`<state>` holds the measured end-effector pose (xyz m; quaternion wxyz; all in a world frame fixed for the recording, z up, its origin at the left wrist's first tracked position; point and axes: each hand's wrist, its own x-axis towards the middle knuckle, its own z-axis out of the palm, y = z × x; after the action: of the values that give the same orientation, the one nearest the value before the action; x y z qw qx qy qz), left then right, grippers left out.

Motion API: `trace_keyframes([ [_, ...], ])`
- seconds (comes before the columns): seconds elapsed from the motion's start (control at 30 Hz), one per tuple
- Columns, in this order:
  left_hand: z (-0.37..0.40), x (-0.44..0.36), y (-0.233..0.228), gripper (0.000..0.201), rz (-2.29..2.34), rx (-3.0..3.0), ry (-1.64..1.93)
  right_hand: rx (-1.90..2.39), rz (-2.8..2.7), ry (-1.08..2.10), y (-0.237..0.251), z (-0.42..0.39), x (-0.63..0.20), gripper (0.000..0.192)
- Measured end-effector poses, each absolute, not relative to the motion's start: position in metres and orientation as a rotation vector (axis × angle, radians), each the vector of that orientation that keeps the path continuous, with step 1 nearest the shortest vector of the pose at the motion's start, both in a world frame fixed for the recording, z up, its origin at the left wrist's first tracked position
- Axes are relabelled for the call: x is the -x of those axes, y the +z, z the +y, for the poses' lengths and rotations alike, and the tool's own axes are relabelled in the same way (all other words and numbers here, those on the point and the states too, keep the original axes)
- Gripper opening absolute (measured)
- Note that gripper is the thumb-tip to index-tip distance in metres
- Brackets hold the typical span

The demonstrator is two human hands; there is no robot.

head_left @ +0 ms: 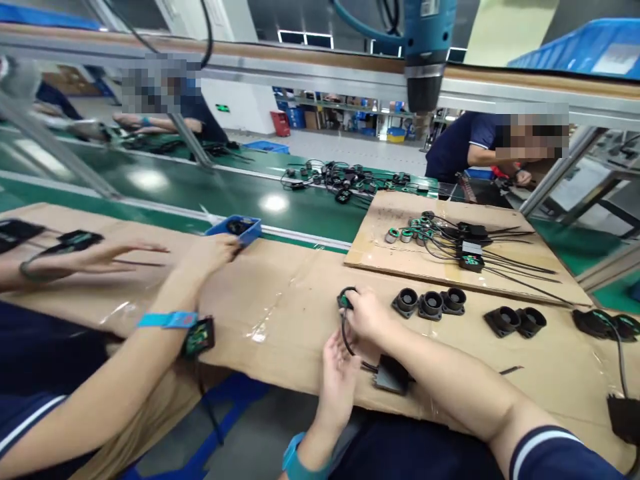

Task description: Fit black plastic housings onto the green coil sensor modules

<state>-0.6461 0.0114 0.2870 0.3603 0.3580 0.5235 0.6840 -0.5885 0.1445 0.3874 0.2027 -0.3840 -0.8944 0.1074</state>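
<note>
My right hand [369, 315] is closed, its fingertips pinching a small round black part with green in it [344, 299] above the cardboard. From that part a black cable [345, 333] curves down past my left hand [339, 373]. The left palm is turned up with its fingers apart; the cable crosses in front of them, and I cannot see it gripped. Under my right forearm lies a black ribbed box [391, 375], partly hidden, with short cable ends beside it. Several black square-flanged housings [430, 305] stand to the right of my right hand.
At the left, a co-worker's hand [220, 250] reaches to a blue bin [243, 228]. A raised cardboard sheet [370, 250] bears wired parts. A power screwdriver [425, 60] hangs overhead. Beyond are a green conveyor [215, 193] with heaped cabled parts and other people.
</note>
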Motion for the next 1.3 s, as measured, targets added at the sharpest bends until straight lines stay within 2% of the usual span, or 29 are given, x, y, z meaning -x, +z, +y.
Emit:
trace_keyframes([
  [0.07,0.019,0.641,0.292,0.07,1.336,-0.921,1.595,1.011,-2.437,0.273,0.402,0.155,0.605,0.02],
  [0.2,0.041,0.635,0.316,0.051,1.137,-0.709,1.549,1.02,-2.402,0.227,0.426,0.185,0.641,0.024],
  [0.3,0.05,0.654,0.331,0.049,1.06,-0.518,1.579,1.175,-2.433,0.254,0.426,0.21,0.663,0.022],
  [0.43,0.056,0.73,0.336,0.056,1.359,-0.408,1.643,1.243,-2.497,0.312,0.414,0.237,0.682,0.023],
  [0.53,0.067,0.806,0.35,0.045,1.777,-0.613,1.593,1.168,-2.574,0.367,0.412,0.252,0.694,0.023],
  [0.6,0.075,0.848,0.368,0.037,2.152,-0.922,1.426,1.125,-2.628,0.418,0.414,0.261,0.697,0.023],
  [0.73,0.078,0.879,0.395,0.038,2.782,-1.59,0.795,1.048,-2.73,0.497,0.416,0.276,0.688,0.022],
  [0.83,0.068,0.868,0.38,0.036,2.788,-1.871,0.416,1.001,-2.759,0.467,0.418,0.288,0.666,0.027],
  [0.93,0.055,0.856,0.348,0.033,2.727,-2.023,0.216,1.109,-2.661,0.304,0.427,0.312,0.634,0.033],
  [1.1,0.047,0.845,0.32,0.032,2.808,-2.139,0.396,1.57,-2.434,0.008,0.452,0.378,0.571,0.053],
  [1.2,0.046,0.837,0.322,0.042,2.805,-2.173,0.602,1.697,-2.472,0.009,0.453,0.401,0.548,0.054],
  [1.3,0.044,0.83,0.326,0.051,2.796,-2.137,0.779,1.615,-2.541,-0.001,0.446,0.401,0.543,0.051],
])
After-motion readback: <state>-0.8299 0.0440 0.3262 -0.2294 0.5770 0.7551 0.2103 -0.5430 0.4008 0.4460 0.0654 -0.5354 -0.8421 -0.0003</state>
